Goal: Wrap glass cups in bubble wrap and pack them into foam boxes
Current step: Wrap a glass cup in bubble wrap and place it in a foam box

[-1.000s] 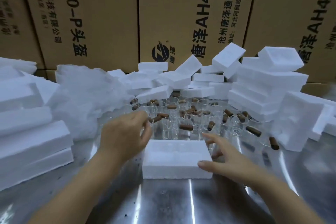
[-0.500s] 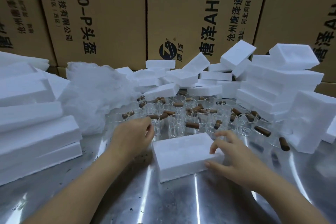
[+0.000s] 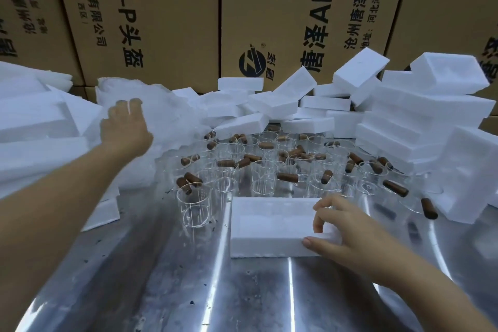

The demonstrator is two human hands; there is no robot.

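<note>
Left hand (image 3: 126, 127): released, reaching out to the left, its fingers straight and resting on the wrap, gripping nothing; the fingertips are a little blurred.
Right hand (image 3: 347, 226): grasping the right end of the box, thumb flat along the near wall, fingers curled over the top edge.
Box (image 3: 269, 224): white foam, lying flat on the bench in front of the person, long side across the view; its top shows a shallow recess.
Wrap (image 3: 167, 116): a crumpled white heap at the back left of the bench, between the left foam stack and the cups.
Cups (image 3: 258, 170): clear glass with brown handles, standing upright and crowded together just behind the box; the nearest cup (image 3: 192, 205) stands just beside the box's left end, apart from it.
Bench (image 3: 188, 291): shiny metal with dark specks.
Foam stacks: slabs piled at the left (image 3: 35, 127), a taller stack at the right (image 3: 420, 121), and loose tilted pieces (image 3: 269, 105) heaped behind the cups.
Cartons (image 3: 161, 8): brown cardboard with printed black lettering, forming a wall behind everything.
</note>
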